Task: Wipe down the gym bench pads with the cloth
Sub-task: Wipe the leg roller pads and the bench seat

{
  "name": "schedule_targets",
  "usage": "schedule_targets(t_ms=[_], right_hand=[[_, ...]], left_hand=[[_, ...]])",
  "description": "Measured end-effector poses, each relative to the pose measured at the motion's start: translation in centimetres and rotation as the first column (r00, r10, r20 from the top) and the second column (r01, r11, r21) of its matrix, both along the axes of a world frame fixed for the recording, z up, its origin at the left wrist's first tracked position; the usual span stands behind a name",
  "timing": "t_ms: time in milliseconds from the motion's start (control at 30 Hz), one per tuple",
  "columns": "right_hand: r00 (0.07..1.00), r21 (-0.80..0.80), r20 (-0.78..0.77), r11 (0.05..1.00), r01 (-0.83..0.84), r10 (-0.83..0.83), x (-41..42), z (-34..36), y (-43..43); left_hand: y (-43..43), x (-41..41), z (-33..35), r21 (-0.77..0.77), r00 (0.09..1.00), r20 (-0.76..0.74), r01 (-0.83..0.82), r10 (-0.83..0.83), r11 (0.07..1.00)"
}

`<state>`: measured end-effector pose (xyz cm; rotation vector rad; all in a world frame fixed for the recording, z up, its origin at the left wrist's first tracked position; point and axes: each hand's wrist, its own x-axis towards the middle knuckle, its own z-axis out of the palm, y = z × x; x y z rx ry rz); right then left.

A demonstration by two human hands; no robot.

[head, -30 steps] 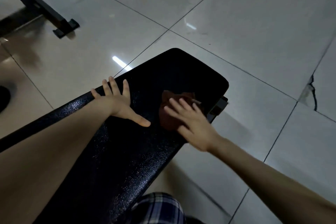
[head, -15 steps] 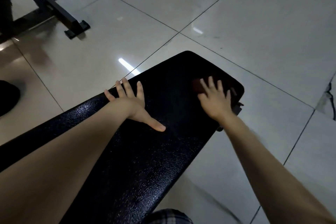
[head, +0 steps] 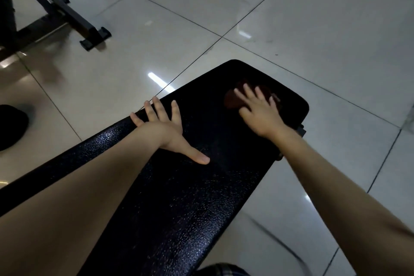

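A long black textured bench pad runs from the lower left up to its rounded far end at the centre right. A dark reddish-brown cloth lies flat near that far end. My right hand presses on the cloth with straight, spread fingers and covers most of it. My left hand rests flat on the pad's left edge, fingers spread and thumb pointing right, about a hand's width from the cloth.
Glossy grey floor tiles surround the bench. A black metal equipment frame with a footed bar stands at the upper left. A dark round object lies on the floor at the left edge. Plaid fabric shows at the bottom.
My right hand has slid the cloth away from me to the pad's far end, then a little leftward. My left hand has stayed flat on the pad's edge.
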<state>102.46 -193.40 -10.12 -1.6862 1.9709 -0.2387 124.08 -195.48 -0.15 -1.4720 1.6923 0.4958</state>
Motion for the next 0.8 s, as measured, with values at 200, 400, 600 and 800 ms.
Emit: schedule_targets(t_ms=[200, 400, 600, 800], right_hand=[[0.991, 0.084, 0.037, 0.989, 0.123, -0.127, -3.1, -1.6, -5.8], [0.984, -0.026, 0.109, 0.989, 0.146, -0.142, -1.3, -0.4, 1.4], [0.661, -0.091, 0.606, 0.787, 0.61, -0.443, 6.9, 0.9, 14.8], [0.166, 0.22, 0.741, 0.469, 0.855, -0.65, 5.9, 0.9, 9.4]], left_hand=[[0.1, 0.1, -0.2, -0.014, 1.0, -0.007, 0.004, -0.004, 1.0], [0.0, 0.1, -0.2, -0.018, 1.0, -0.013, 0.015, -0.016, 1.0], [0.4, -0.1, 0.2, -0.045, 1.0, -0.008, 0.021, -0.021, 0.999], [2.3, 0.8, 0.7, -0.09, 0.99, -0.084, 0.106, -0.114, 0.99]])
